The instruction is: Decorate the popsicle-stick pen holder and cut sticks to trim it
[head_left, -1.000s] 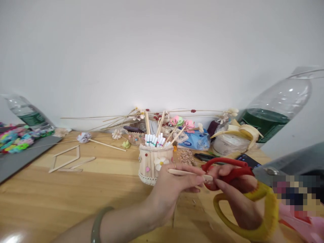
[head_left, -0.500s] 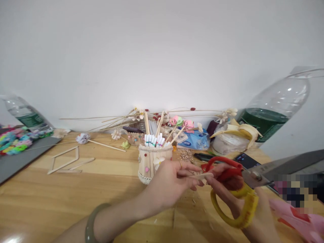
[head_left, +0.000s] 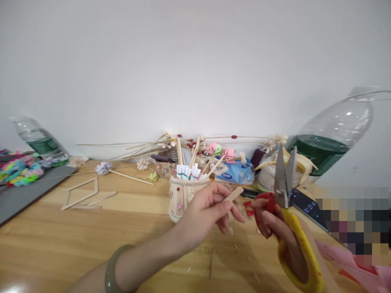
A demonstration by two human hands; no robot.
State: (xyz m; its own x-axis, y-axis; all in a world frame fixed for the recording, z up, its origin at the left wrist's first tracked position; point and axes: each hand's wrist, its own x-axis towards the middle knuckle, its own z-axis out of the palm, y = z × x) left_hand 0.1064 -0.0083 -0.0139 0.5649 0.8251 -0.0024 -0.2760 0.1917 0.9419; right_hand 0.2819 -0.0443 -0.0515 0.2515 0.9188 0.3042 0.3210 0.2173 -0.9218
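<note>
Left grip (head_left: pixel 210 209): thumb and fingers clamped on a wooden stick (head_left: pixel 235 194), its rounded tip projecting past the thumb toward 2 o'clock. Right grip (head_left: pixel 276 224): clamped on scissors (head_left: pixel 281 197), fingers through the handles (red and yellow), blades parted and pointing to 12 o'clock. Stick lies at 10 o'clock from the right grip, apart from the blades. Decorated holder (head_left: pixel 175 199) with markers (head_left: pixel 187 171) stands at 10 o'clock from the left grip, partly hidden behind it. Loose sticks (head_left: pixel 80 200) rest on the surface (head_left: pixel 45 252) toward 9 o'clock.
</note>
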